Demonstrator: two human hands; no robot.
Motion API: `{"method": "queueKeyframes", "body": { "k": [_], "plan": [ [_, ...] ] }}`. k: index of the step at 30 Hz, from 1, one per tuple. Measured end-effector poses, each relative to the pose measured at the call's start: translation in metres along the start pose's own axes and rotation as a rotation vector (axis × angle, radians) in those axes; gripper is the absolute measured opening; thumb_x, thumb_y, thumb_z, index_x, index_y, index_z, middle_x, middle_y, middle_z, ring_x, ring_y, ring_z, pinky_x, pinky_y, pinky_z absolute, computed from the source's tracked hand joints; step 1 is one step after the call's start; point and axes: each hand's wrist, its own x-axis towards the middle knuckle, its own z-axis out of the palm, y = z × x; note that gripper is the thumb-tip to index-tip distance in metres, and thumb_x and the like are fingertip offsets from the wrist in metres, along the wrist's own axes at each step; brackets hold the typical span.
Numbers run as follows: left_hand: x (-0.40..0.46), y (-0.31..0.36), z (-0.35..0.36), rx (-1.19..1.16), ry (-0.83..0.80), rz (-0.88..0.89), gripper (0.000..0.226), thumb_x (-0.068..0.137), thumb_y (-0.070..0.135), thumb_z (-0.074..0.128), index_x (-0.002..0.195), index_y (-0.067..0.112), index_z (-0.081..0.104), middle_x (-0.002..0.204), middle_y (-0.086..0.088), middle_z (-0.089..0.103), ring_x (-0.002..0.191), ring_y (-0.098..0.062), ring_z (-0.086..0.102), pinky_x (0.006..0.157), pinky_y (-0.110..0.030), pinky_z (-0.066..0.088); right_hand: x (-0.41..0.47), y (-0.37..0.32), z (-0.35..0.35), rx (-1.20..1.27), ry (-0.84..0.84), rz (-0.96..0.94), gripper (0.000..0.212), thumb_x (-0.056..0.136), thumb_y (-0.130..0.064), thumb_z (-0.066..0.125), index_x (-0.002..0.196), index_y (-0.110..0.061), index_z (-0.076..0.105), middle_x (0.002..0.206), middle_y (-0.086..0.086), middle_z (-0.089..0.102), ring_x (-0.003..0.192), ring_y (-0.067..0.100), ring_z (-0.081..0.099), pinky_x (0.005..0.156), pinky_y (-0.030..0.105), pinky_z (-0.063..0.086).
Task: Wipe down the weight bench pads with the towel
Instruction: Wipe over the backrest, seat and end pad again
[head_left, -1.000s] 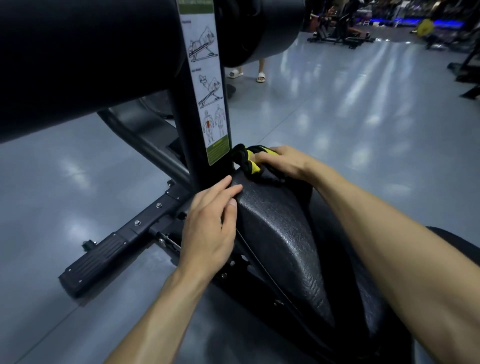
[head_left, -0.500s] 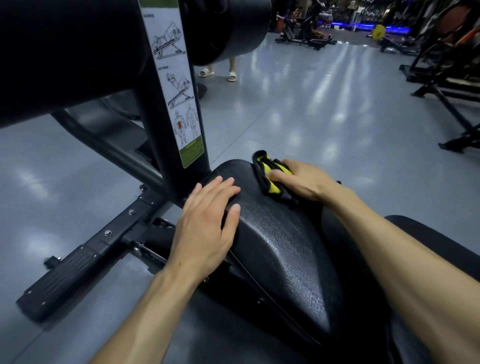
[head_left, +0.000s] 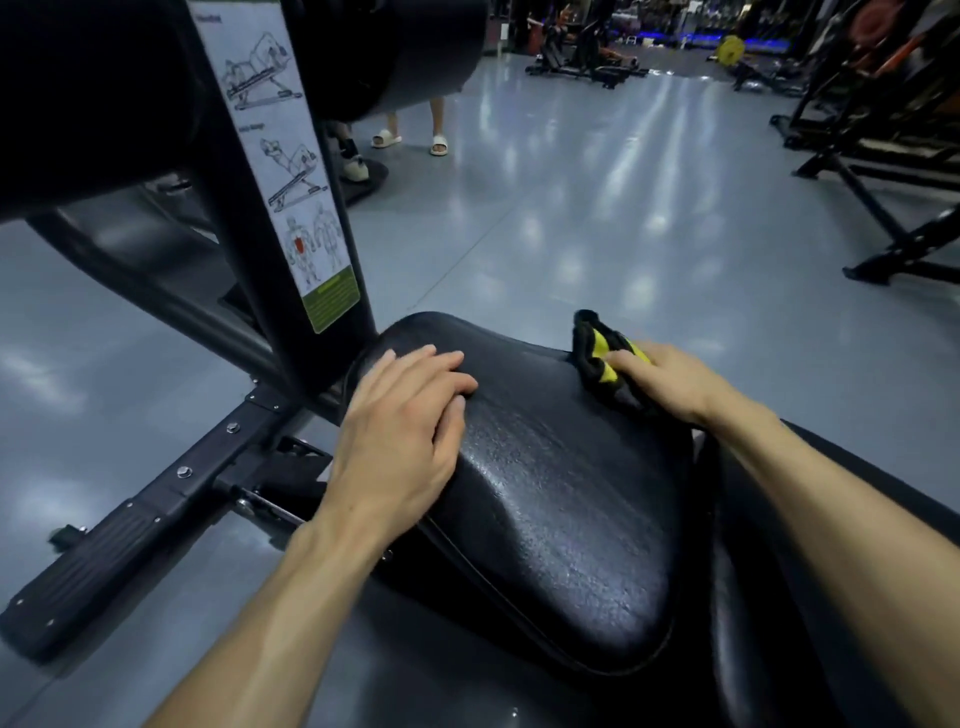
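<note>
A black, pebble-textured seat pad (head_left: 550, 499) fills the middle of the view, its narrow end butting up against a black upright post (head_left: 270, 218) of the bench frame. The left hand (head_left: 400, 441) lies palm down on the pad's left front shoulder, fingers straight and together, gripping nothing. The right hand (head_left: 670, 379) presses a crumpled black-and-yellow towel (head_left: 602, 353) against the pad's far right edge, fingers curled over the cloth so that it bunches up ahead of the knuckles. A second dark pad (head_left: 810, 597) sits just beside the seat on the right, under the right forearm. On the post is a long instruction sticker (head_left: 283, 171), pale grey with line drawings of a figure lying on an inclined bench, then two muscle diagrams with a red patch on the abdomen, then a green panel at the bottom; the small print on it is too blurred to read, and no brand name can be made out. A large black roller pad (head_left: 395, 52) crosses the top of the frame. A black foot bar (head_left: 119, 545) with bolts runs out to the lower left over the glossy grey floor (head_left: 597, 218). Beyond the post stand someone's feet in pale sandals (head_left: 410, 141), and other gym machines (head_left: 872, 119) line the right side and the far end of the hall
</note>
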Motion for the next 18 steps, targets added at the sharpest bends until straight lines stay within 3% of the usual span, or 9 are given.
{"method": "queueKeyframes", "body": {
  "k": [2, 6, 9, 12, 14, 18],
  "plan": [
    [0.003, 0.019, 0.012, 0.013, -0.056, 0.088, 0.021, 0.099, 0.021, 0.058, 0.112, 0.021, 0.074, 0.135, 0.005, 0.066, 0.136, -0.017, 0.053, 0.122, -0.045, 0.029, -0.02, 0.028, -0.001, 0.001, 0.032, 0.05, 0.047, 0.099, -0.064, 0.042, 0.095, -0.02, 0.059, 0.102, 0.011, 0.069, 0.097, 0.035, 0.062, 0.079, 0.04, 0.043],
    [0.007, 0.04, 0.029, 0.016, -0.129, 0.194, 0.025, 0.096, 0.027, 0.055, 0.11, 0.024, 0.076, 0.128, 0.009, 0.07, 0.128, -0.016, 0.06, 0.119, -0.045, 0.034, -0.018, 0.019, 0.003, -0.054, 0.118, 0.12, 0.059, 0.079, -0.07, 0.028, 0.083, -0.017, 0.054, 0.09, 0.013, 0.065, 0.083, 0.036, 0.058, 0.067, 0.039, 0.037],
    [0.011, 0.037, 0.031, 0.013, -0.135, 0.174, 0.026, 0.094, 0.027, 0.054, 0.11, 0.027, 0.075, 0.126, 0.011, 0.071, 0.126, -0.015, 0.061, 0.119, -0.042, 0.033, -0.007, 0.009, 0.002, -0.041, 0.096, 0.18, 0.054, 0.08, -0.067, 0.028, 0.077, -0.019, 0.054, 0.097, 0.017, 0.065, 0.092, 0.038, 0.058, 0.075, 0.039, 0.041],
    [0.012, 0.037, 0.031, 0.019, -0.144, 0.164, 0.026, 0.094, 0.026, 0.053, 0.11, 0.028, 0.074, 0.126, 0.012, 0.07, 0.127, -0.013, 0.06, 0.119, -0.042, 0.032, -0.012, 0.008, 0.005, -0.019, 0.152, 0.255, 0.063, 0.074, -0.069, 0.027, 0.083, -0.016, 0.06, 0.099, 0.018, 0.065, 0.093, 0.039, 0.058, 0.078, 0.041, 0.045],
    [0.012, 0.038, 0.03, 0.028, -0.156, 0.155, 0.024, 0.097, 0.023, 0.055, 0.111, 0.029, 0.073, 0.128, 0.012, 0.069, 0.129, -0.013, 0.058, 0.12, -0.042, 0.03, -0.021, 0.007, 0.009, -0.033, 0.214, 0.272, 0.064, 0.078, -0.067, 0.029, 0.09, -0.013, 0.061, 0.096, 0.019, 0.063, 0.09, 0.039, 0.055, 0.074, 0.041, 0.041],
    [0.014, 0.041, 0.028, 0.037, -0.199, 0.123, 0.023, 0.097, 0.019, 0.061, 0.113, 0.03, 0.073, 0.132, 0.013, 0.067, 0.133, -0.012, 0.054, 0.123, -0.041, 0.026, -0.05, 0.008, 0.017, -0.009, 0.333, 0.282, 0.043, 0.094, -0.055, 0.04, 0.101, -0.013, 0.048, 0.094, 0.015, 0.054, 0.087, 0.036, 0.047, 0.074, 0.042, 0.037]
  ]
}}
